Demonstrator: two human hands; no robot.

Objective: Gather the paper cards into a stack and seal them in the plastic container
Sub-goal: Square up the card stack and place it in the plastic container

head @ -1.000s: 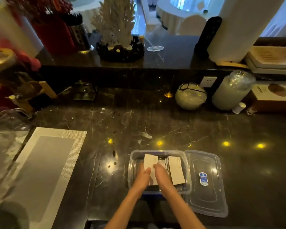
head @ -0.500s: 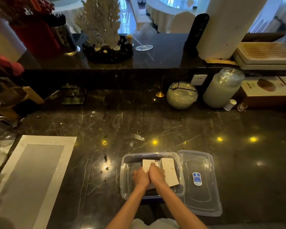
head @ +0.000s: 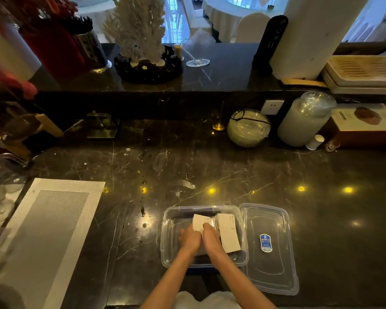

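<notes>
A clear plastic container (head: 168,237) sits open on the dark marble counter near the front edge. Inside it lie white paper cards (head: 228,234), one group at the right and another sticking up between my hands. My left hand (head: 189,239) and my right hand (head: 211,237) are both inside the container, pressed side by side with fingers closed on the cards. The parts of the cards under my hands are hidden. The clear lid (head: 269,246) with a blue sticker lies flat, touching the container's right side.
A grey woven placemat (head: 47,230) lies at the left. Along the back stand a round glass bowl (head: 248,128), a stack of plastic lids or cups (head: 305,119), a boxed item (head: 363,123) and a small tray (head: 101,127). A raised ledge runs behind.
My hands have come together from slightly apart, pushing the cards closer into one bunch inside the container. The view shifted a little; the lid has not moved.
</notes>
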